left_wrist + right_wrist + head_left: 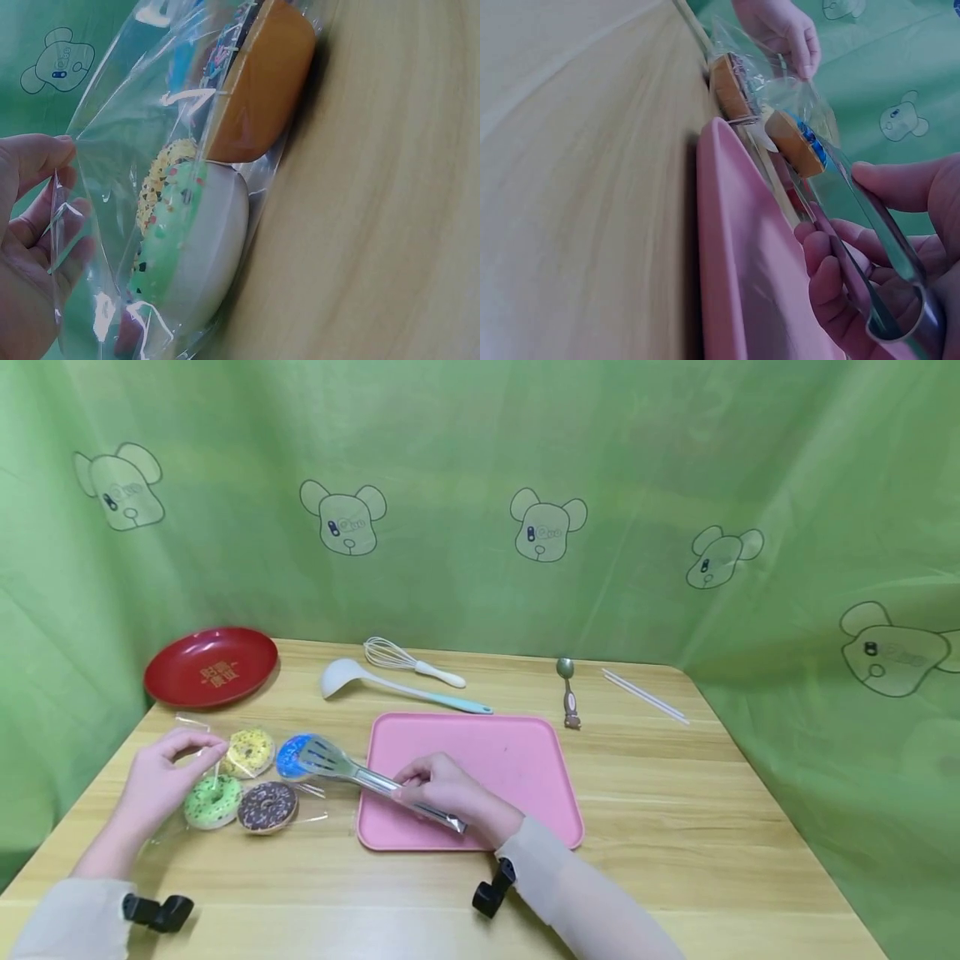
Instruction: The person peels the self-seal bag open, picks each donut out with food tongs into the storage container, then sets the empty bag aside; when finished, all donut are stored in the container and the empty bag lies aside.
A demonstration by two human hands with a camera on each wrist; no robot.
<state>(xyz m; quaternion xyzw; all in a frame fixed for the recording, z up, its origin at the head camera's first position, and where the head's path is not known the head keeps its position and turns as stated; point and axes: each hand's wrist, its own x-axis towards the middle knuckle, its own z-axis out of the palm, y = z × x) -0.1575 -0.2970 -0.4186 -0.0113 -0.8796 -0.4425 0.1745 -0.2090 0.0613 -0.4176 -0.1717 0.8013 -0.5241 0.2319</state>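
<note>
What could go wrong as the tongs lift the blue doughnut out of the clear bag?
The tongs clamp the blue doughnut only at its edge, so it may slip out. The left hand merely pinches a corner of the clear bag, so the bag and its other doughnuts may drag along. The right hand grips the tongs far back, which probably weakens control.
</note>
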